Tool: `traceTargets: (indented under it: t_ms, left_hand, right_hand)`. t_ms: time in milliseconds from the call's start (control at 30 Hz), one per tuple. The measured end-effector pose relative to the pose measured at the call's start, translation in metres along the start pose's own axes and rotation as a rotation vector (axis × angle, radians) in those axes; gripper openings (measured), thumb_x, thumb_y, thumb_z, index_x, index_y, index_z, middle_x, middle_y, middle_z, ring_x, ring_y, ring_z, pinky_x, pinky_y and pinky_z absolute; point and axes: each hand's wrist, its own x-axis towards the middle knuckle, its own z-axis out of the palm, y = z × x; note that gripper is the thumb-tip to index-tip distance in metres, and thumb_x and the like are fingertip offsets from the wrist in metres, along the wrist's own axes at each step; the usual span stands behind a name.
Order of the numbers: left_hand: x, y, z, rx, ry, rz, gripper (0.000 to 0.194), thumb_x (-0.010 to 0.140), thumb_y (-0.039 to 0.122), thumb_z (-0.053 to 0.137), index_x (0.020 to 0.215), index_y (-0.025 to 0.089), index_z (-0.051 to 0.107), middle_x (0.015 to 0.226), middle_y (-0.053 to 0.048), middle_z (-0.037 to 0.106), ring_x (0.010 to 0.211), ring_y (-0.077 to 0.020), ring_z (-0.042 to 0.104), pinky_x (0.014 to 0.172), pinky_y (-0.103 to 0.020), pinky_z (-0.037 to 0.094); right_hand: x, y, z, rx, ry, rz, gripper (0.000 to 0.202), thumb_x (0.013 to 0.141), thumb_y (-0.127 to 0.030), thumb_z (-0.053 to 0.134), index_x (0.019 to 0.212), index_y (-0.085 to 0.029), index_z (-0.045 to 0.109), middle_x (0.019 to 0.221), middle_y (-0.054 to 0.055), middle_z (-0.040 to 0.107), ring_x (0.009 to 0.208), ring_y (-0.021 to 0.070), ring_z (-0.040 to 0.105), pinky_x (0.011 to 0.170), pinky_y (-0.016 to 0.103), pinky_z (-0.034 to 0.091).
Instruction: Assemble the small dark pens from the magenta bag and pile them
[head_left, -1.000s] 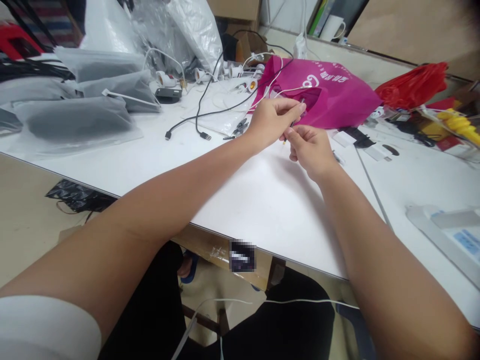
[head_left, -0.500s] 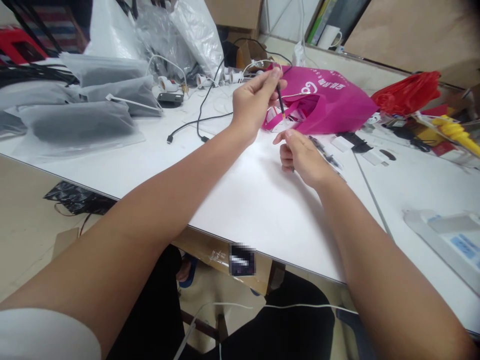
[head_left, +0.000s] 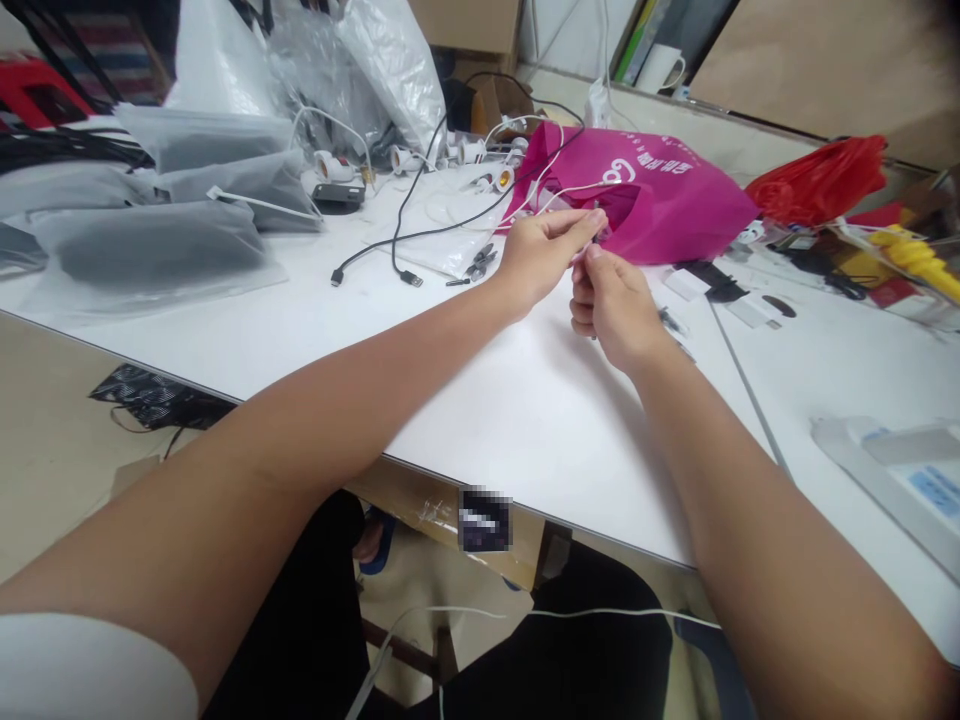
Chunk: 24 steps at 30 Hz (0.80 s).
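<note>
Over the white table (head_left: 517, 400), my left hand (head_left: 544, 252) pinches something small, mostly hidden by the fingers. Its fingertips meet those of my right hand (head_left: 615, 300), which is curled closed; what it grips is too hidden to name. Just behind both hands lies a magenta bag (head_left: 682, 205) with its opening toward them. Small dark parts (head_left: 480, 262) rest on the table left of my left hand, near a black cable (head_left: 397, 240) with USB plugs.
Grey frosted pouches (head_left: 157, 250) lie at the left, with clear plastic bags (head_left: 397, 75) behind. A red bag (head_left: 821, 185) and yellow items (head_left: 915, 262) are at the right back. A whitish tray (head_left: 900, 470) sits at the right edge.
My left hand has come down and to the right, from above to beside my right hand. The thin dark stick seen in it earlier is now mostly hidden. My right index finger has curled in.
</note>
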Motion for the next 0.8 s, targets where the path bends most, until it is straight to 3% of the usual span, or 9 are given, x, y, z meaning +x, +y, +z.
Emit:
traceTargets:
  t_ms: [167, 467, 600, 700, 800]
  left_hand:
    - [0.0, 0.0, -0.002, -0.115, -0.044, -0.034, 0.022, 0.11, 0.039, 0.089, 0.099, 0.021, 0.086, 0.098, -0.003, 0.08, 0.11, -0.0217, 0.081, 0.095, -0.031, 0.066]
    - [0.004, -0.002, -0.013, -0.105, -0.156, -0.036, 0.033, 0.103, 0.055, 0.096, 0.1, 0.024, 0.086, 0.1, -0.005, 0.08, 0.12, -0.0289, 0.082, 0.1, -0.04, 0.068]
    - [0.005, 0.009, -0.015, -0.037, -0.214, -0.029, 0.035, 0.104, 0.058, 0.094, 0.101, 0.024, 0.086, 0.1, -0.005, 0.081, 0.118, -0.0275, 0.082, 0.097, -0.038, 0.065]
    - [0.01, 0.029, -0.03, 0.081, -0.265, -0.026, 0.037, 0.114, 0.059, 0.079, 0.106, 0.023, 0.086, 0.117, -0.007, 0.086, 0.118, -0.0254, 0.079, 0.095, -0.037, 0.063]
    - [0.015, 0.049, -0.065, 0.397, -0.072, 0.036, 0.036, 0.123, 0.044, 0.06, 0.105, 0.022, 0.083, 0.117, -0.004, 0.088, 0.106, -0.0218, 0.072, 0.094, -0.039, 0.06]
  right_hand:
    - [0.0, 0.003, 0.003, 0.051, 0.035, -0.008, 0.062, 0.108, -0.08, 0.077, 0.09, -0.03, 0.045, 0.063, -0.009, 0.03, 0.046, 0.0101, 0.019, 0.045, 0.029, 0.013]
    - [0.0, 0.003, 0.003, 0.091, 0.043, 0.007, 0.053, 0.114, -0.071, 0.073, 0.093, -0.03, 0.048, 0.064, -0.009, 0.03, 0.047, 0.0101, 0.017, 0.046, 0.031, 0.011]
    - [-0.001, 0.0, 0.002, 0.092, 0.055, -0.005, 0.055, 0.112, -0.074, 0.075, 0.092, -0.03, 0.049, 0.063, -0.009, 0.027, 0.047, 0.0104, 0.017, 0.046, 0.031, 0.011]
    - [0.001, 0.0, -0.001, 0.084, 0.064, -0.026, 0.059, 0.109, -0.078, 0.077, 0.09, -0.03, 0.047, 0.063, -0.009, 0.024, 0.046, 0.0105, 0.017, 0.045, 0.03, 0.011]
    - [0.004, 0.003, -0.004, 0.071, 0.077, -0.056, 0.062, 0.106, -0.082, 0.076, 0.089, -0.03, 0.046, 0.063, -0.009, 0.023, 0.045, 0.0109, 0.018, 0.044, 0.029, 0.013]
